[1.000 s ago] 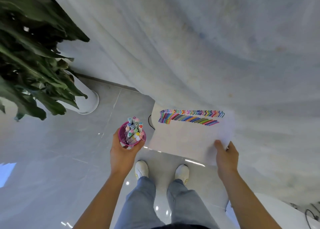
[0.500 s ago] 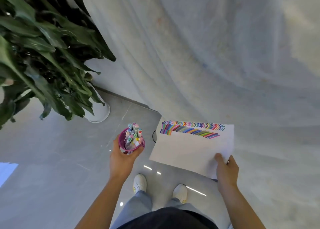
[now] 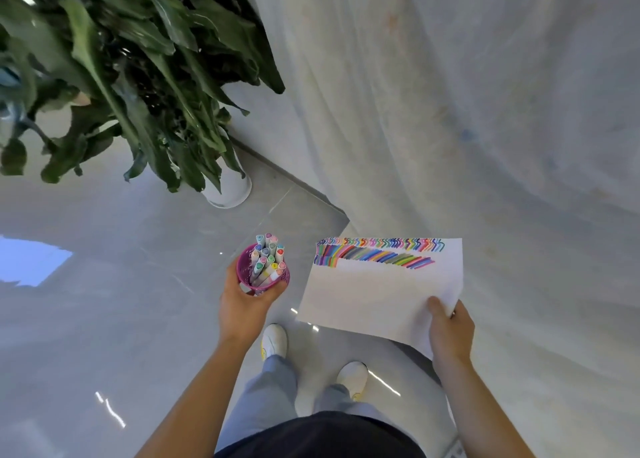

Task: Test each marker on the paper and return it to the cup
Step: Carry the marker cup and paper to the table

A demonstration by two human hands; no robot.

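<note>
The person stands on a glossy grey floor [image 3: 121, 284], seen from above. The left grip [image 3: 247, 305] is wrapped round the lower part of a pink mesh cup [image 3: 242, 267], thumb on one side & fingers on the other, and holds it upright in front of the body. The cup is packed w/ markers [image 3: 266, 260], capped ends up (pastel caps, too small to tell each colour). All the markers in view sit in the cup.

The right grip [image 3: 450, 333] pinches the near right corner of the paper [image 3: 377, 294], thumb on top, the other fingers mostly hidden under the sheet. The paper is held out approx. flat, just right of the cup & apart from it. Along its far edge run two rows of colour strokes [image 3: 377, 253]: zigzags at the edge, slanted bars just below. The rest of the sheet is blank.

Below the hands are two white shoes [image 3: 274, 339], light jeans [image 3: 270, 388] & a dark top [image 3: 322, 437]. At upper left a plant [image 3: 138, 76] w/ long green leaves stands in a white pot [image 3: 232, 187] on the floor. A pale curtain [image 3: 450, 111] fills the top & right.
</note>
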